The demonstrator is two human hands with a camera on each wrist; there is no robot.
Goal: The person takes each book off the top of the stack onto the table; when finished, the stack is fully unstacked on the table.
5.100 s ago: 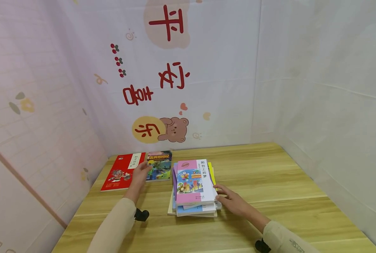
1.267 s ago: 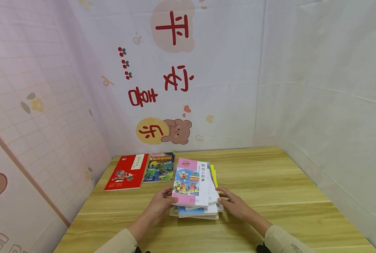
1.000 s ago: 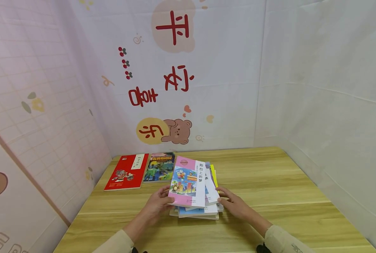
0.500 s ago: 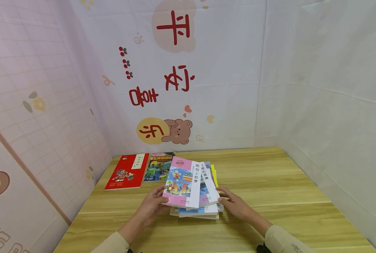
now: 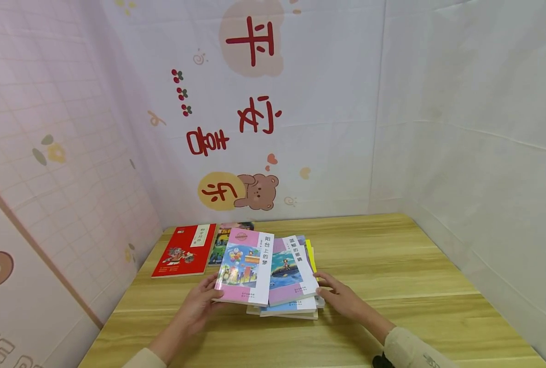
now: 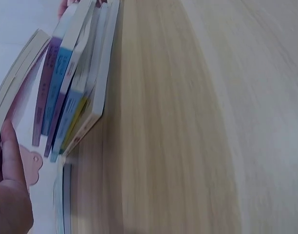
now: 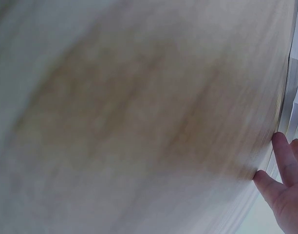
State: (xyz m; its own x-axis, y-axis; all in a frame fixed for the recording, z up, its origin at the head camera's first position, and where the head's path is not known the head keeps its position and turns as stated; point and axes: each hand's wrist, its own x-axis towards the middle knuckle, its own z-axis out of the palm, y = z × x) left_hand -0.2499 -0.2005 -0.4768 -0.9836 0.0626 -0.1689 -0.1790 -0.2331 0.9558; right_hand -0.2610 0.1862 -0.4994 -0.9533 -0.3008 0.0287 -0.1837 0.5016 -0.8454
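My left hand (image 5: 196,304) pinches the left edge of a pink-and-white paperback book (image 5: 247,268), thumb on its cover. That book is raised and overlaps the left side of a stack of books (image 5: 291,308). In the left wrist view the held book (image 6: 15,78) slants away from the stacked spines (image 6: 59,83). A second pink-and-white book (image 5: 286,271), with a sea picture, now shows on top of the stack. My right hand (image 5: 343,299) rests its fingertips along the stack's right side; its fingers (image 7: 285,156) look extended in the right wrist view.
At the back left of the wooden table (image 5: 392,276) lie a red book (image 5: 181,255) and a colorful comic-style book (image 5: 217,248), the latter partly covered by the held book. White printed cloth walls (image 5: 328,112) enclose the table's back and sides.
My left hand left the back-left books, took the top pink-and-white book and slid it leftward off the stack, uncovering the sea-picture book. My right hand stays at the stack's right side.
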